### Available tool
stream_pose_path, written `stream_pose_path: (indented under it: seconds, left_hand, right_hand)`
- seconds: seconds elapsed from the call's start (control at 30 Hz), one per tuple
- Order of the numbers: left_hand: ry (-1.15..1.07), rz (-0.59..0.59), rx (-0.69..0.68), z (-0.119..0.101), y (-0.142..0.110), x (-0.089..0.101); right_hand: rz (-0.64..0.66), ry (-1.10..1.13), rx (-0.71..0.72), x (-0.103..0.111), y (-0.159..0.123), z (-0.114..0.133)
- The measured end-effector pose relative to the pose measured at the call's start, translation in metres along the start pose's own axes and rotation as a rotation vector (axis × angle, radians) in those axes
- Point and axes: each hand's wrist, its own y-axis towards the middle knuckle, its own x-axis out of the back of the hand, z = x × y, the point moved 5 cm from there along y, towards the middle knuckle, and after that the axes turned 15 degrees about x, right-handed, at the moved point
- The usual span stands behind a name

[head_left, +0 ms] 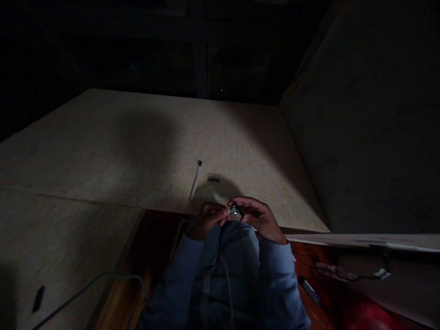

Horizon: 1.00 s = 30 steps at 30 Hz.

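Note:
My left hand (209, 219) and my right hand (258, 216) meet just past the near edge of the pale tabletop, above my lap. Between them is a small dark object with a shiny silvery part (235, 210); its kind is too small and dim to tell. The right fingers close around its dark side, while the left thumb and fingers pinch at the silvery side. A thin white stick with a dark head, like a toothbrush (195, 182), lies on the table ahead of my left hand. Beside it sits a small clear case (213, 179) with a dark strip inside.
The pale stone-patterned table (103, 151) stretches ahead, with a wall (360, 137) at its right. On the lower left surface lie a grey cable (106, 275) and a small dark object (38, 299). Low on the right, a dark cord (357, 277) hangs near red cloth (364, 316). Lighting is dim.

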Motion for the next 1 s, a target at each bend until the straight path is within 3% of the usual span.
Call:
stream_pose_path:
  seconds: [0.8,1.0]
  left_hand:
    - [-0.011,-0.037,0.009,-0.0020,-0.0029,-0.0033]
    - [-0.081,-0.104,0.000,0.0009,0.0026,-0.0015]
  right_hand:
    - [-0.097,-0.027,0.033,0.0087,0.0002,0.0000]
    - [-0.119,-0.056,0.043,0.0086,0.0028,0.0011]
